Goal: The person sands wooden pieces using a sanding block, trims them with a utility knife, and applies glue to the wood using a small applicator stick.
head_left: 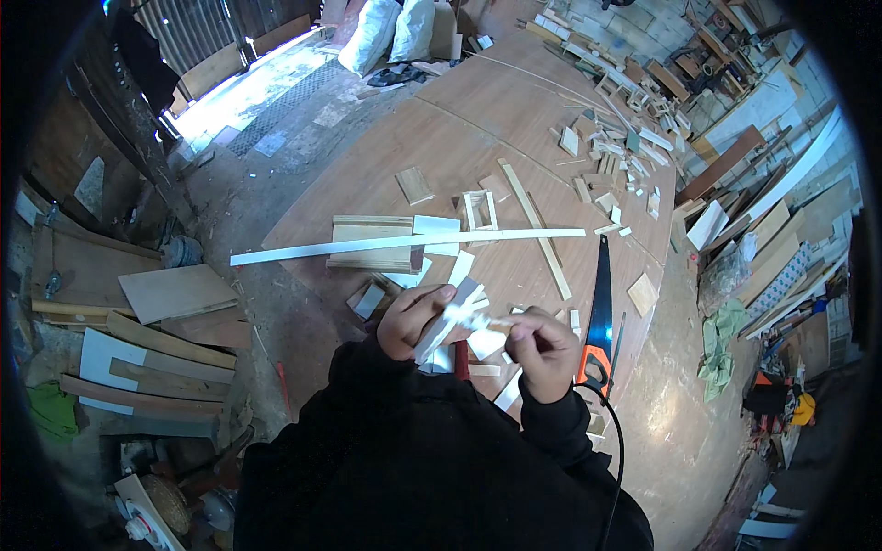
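Note:
My left hand (411, 321) is closed round a small flat wood piece (432, 342), held tilted in front of my chest. Between the fingers of my right hand (546, 356) is a thin stick (501, 325), its tip reaching the left-hand piece. Where the two meet, a white smear (467, 314) glares too brightly to make out. Just beyond my hands, a long white strip (367, 247) lies across grooved boards (367, 227). A small open wooden frame (479, 211) sits behind the strip. Right of my right hand lies a handsaw (602, 303) with an orange handle.
Offcuts (616, 151) are heaped on the table's (367, 174) far right. A narrow wood strip (533, 230) crosses its middle. Boards (156, 367) are stacked on the left, and more panels (781, 248) lean at the right wall. A black cable (619, 441) runs by my right arm.

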`<state>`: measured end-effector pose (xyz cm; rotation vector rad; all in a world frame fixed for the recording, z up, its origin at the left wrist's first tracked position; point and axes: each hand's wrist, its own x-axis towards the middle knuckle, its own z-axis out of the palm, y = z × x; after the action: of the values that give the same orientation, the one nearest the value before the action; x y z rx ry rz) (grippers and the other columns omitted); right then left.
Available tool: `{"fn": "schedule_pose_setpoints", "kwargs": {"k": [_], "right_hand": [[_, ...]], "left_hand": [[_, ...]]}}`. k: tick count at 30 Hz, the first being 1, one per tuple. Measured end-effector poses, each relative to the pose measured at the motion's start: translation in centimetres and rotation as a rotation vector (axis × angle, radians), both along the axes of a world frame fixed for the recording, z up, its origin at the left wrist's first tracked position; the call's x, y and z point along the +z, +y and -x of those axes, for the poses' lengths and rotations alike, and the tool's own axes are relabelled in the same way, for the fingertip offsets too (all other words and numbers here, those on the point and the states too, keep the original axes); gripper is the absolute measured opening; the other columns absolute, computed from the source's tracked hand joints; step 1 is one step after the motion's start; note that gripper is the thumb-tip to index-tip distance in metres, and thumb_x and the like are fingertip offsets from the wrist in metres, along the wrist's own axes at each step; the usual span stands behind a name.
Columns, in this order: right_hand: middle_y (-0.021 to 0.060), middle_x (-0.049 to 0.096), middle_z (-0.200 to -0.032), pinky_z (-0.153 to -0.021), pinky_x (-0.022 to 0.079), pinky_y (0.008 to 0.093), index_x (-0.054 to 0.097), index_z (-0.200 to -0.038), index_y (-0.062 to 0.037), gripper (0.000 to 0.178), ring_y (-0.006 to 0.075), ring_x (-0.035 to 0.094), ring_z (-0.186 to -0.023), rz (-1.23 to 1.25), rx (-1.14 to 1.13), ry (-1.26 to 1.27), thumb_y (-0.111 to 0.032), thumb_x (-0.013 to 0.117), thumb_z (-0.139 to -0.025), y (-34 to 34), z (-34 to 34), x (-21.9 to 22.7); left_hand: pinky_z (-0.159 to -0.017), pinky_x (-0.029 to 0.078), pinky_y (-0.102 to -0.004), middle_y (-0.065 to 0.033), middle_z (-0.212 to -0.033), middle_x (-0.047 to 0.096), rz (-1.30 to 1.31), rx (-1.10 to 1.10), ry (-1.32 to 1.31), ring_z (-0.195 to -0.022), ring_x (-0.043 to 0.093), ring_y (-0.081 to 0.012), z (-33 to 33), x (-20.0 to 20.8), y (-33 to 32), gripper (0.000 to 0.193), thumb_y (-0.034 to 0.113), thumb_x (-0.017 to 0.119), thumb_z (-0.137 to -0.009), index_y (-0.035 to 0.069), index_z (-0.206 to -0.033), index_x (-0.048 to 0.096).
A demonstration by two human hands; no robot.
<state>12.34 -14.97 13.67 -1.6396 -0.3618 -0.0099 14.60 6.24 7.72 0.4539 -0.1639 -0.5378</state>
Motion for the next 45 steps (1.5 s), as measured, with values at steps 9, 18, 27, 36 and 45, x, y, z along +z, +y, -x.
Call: {"fn": "schedule_pose_setpoints", "kwargs": {"k": [9,18,27,36,45], "right_hand": [[0.0026,0.057,-0.071,-0.052,0.035,0.0229,0.069,-0.094,0.0027,0.015,0.0076,0.048,-0.057,0.014,0.120,-0.134,-0.009,0.062,-0.091,1.8,0.3,-0.8],[0.0025,0.051,-0.068,-0.046,0.034,0.0229,0.065,-0.097,0.0050,0.018,0.0081,0.045,-0.052,-0.301,-0.254,0.041,-0.012,0.059,-0.094,5.1,-1.4,-1.4],[0.0038,0.052,-0.068,-0.049,0.034,0.0223,0.064,-0.103,0.0064,0.022,0.0096,0.047,-0.056,-0.207,-0.249,0.025,-0.013,0.057,-0.096,7.6,-2.5,0.5],[0.0048,0.059,-0.078,-0.062,0.041,0.0227,0.068,-0.104,0.0037,0.017,0.0097,0.053,-0.069,0.131,-0.209,-0.021,-0.004,0.060,-0.091,10.6,-3.2,0.5],[0.0095,0.065,-0.086,-0.069,0.047,0.0259,0.066,-0.106,0.0042,0.017,0.0127,0.059,-0.074,-0.329,-0.258,0.252,-0.006,0.059,-0.093,13.8,-2.9,-0.5]], "left_hand": [[-0.064,0.048,-0.0230,-0.0067,-0.086,0.062,-0.051,0.049,-0.169,-0.071,0.057,-0.0091,-0.4,-1.4,2.7,0.028,0.016,0.054,-0.099,-0.009,-0.110,0.059],[-0.061,0.039,-0.0199,0.0008,-0.080,0.054,-0.590,0.395,-0.040,-0.069,0.048,-0.0048,0.1,2.4,4.6,0.035,0.027,0.055,-0.099,-0.006,-0.101,0.062],[-0.056,0.036,-0.0214,0.0029,-0.068,0.052,-0.949,0.641,-0.340,-0.062,0.043,-0.0037,-1.6,5.0,8.5,0.032,0.024,0.053,-0.100,-0.006,-0.095,0.064],[-0.054,0.042,-0.0263,-0.0080,-0.064,0.061,-1.112,0.708,-0.471,-0.059,0.053,-0.0086,-3.3,5.2,11.7,0.030,0.022,0.057,-0.098,-0.006,-0.090,0.066],[-0.055,0.043,-0.0274,-0.0092,-0.066,0.061,-1.068,0.607,-0.497,-0.058,0.054,-0.0107,-4.8,4.0,13.5,0.027,0.018,0.058,-0.096,-0.006,-0.090,0.066]]}}
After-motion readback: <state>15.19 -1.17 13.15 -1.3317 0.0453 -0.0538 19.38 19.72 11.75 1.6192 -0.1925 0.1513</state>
